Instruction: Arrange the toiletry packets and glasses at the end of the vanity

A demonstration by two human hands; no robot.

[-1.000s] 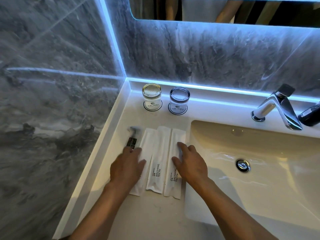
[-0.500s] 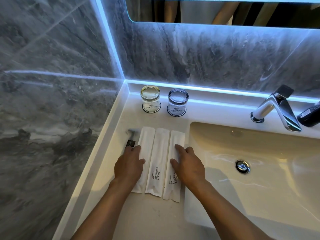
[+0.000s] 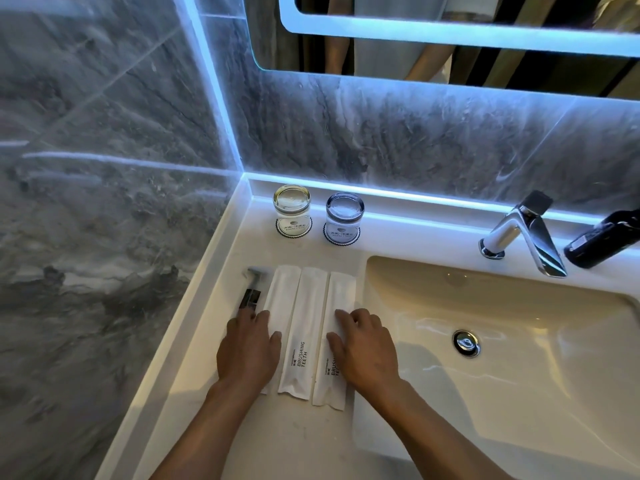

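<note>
Three white paper toiletry packets [image 3: 304, 327] side by side on white vanity surface [image 3: 242, 251], two upturned clear glasses [image 3: 318, 216] behind — left hand [image 3: 247, 351] flat on leftmost packet, right hand [image 3: 363, 348] flat on rightmost, grip apart, clamping nothing.

I see three white toiletry packets lying flat side by side: the left packet [image 3: 277, 299] under my left hand [image 3: 247, 351], the middle packet [image 3: 303, 334] bare between my hands, printed BRUSHING TEETH, the right packet [image 3: 337, 306] under my right hand [image 3: 363, 348]. Beyond my fingertips two glasses, one yellowish [image 3: 292, 211] and one bluish [image 3: 344, 216], stand inverted on round coasters.
</note>
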